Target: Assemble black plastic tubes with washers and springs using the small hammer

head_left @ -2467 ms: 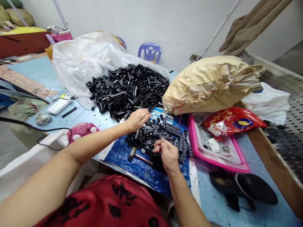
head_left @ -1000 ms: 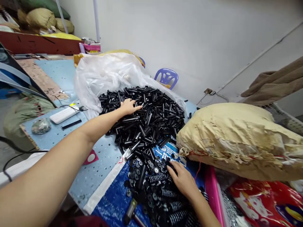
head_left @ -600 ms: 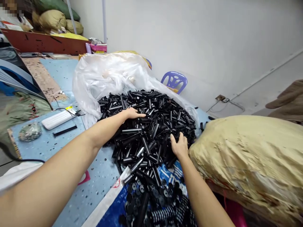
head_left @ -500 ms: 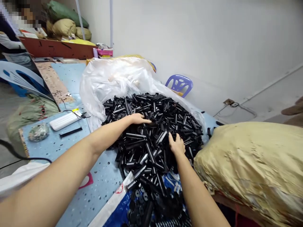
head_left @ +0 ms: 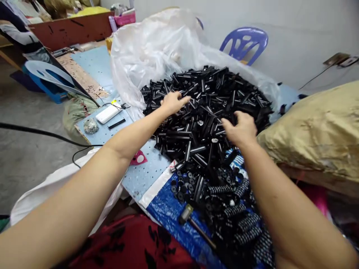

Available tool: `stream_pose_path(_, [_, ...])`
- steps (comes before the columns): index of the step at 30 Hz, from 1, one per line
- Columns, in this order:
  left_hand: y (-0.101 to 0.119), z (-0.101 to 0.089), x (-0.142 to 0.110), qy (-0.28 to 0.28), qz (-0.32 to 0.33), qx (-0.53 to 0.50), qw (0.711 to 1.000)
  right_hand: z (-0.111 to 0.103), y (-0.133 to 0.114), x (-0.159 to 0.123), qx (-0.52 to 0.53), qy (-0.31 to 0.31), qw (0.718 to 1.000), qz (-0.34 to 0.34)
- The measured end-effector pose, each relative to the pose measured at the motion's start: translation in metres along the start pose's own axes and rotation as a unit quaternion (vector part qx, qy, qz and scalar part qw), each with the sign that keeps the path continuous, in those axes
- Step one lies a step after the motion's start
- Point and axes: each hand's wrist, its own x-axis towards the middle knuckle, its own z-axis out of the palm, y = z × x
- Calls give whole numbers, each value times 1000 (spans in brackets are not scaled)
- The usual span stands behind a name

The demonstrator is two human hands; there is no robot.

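Note:
A large heap of black plastic tube-like parts spills out of a translucent plastic bag. My left hand is over the left side of the heap, thumb and fingers apart, with no part visibly gripped. Over the heap's right side is my right hand, its thumb spread from curled fingers and nothing visible between them. In front of the heap, small black discs and several dark coil springs lie on a blue sheet. A small mallet rests there too.
A tan sack bulges at the right, and a purple chair stands behind the heap. On the blue tabletop at left lie a white power strip, a bagged lump and a black strip. A cable crosses at left.
The view has tilted down, bringing the mallet and more springs into sight. Both hands have shifted on the heap; my right hand now looks lifted nearer the camera, farther from the left.

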Motion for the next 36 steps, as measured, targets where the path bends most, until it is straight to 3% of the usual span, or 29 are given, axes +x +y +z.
stream_pose_path(2, [9, -17, -19, 125, 62, -59, 988, -31, 1, -27, 39, 9, 999, 2])
stream_pose_path(4, [19, -31, -62, 159, 129, -111, 973, -59, 8, -76, 75, 25, 997, 8])
stream_pose_path(6, [23, -36, -124, 122, 188, -139, 965, -76, 25, -144, 102, 40, 994, -3])
stream_pose_path(8, [17, -34, -189, 45, 232, -102, 966, -77, 53, -216, 158, -2, 987, 5])
stream_pose_path(9, [11, -31, -217, 12, 230, -74, 970, -74, 69, -249, 178, -22, 984, 20])
stream_pose_path(10, [5, -28, -240, -16, 212, -53, 976, -68, 84, -278, 206, -3, 978, 43])
stream_pose_path(13, [-12, -18, -275, -83, 142, 24, 986, -50, 121, -332, 196, 128, 967, 101])
stream_pose_path(15, [-15, -11, -278, -109, 131, 87, 981, -46, 128, -347, 153, 119, 977, 83])
stream_pose_path(18, [-11, 3, -276, -119, 155, 169, 966, -55, 111, -359, 184, 74, 980, 6])
stream_pose_path(21, [-7, 13, -274, -137, 158, 203, 957, -63, 87, -362, 200, 82, 965, -148])
stream_pose_path(23, [-7, 13, -275, -153, 156, 206, 954, -60, 83, -351, 80, 61, 958, -270])
stream_pose_path(25, [-7, 4, -277, -168, 170, 201, 950, -52, 90, -327, -75, 29, 938, -337])
stream_pose_path(29, [-15, -26, -288, -194, 235, 185, 934, -43, 115, -259, -265, 44, 916, -297])
stream_pose_path(31, [-21, -36, -295, -222, 245, 195, 924, -40, 123, -228, -337, -3, 899, -279])
stream_pose_path(33, [-24, -40, -301, -245, 226, 207, 920, -34, 127, -206, -355, -41, 889, -285])
stream_pose_path(36, [-10, -31, -306, -210, 184, 180, 943, -24, 131, -189, -359, -78, 877, -311])
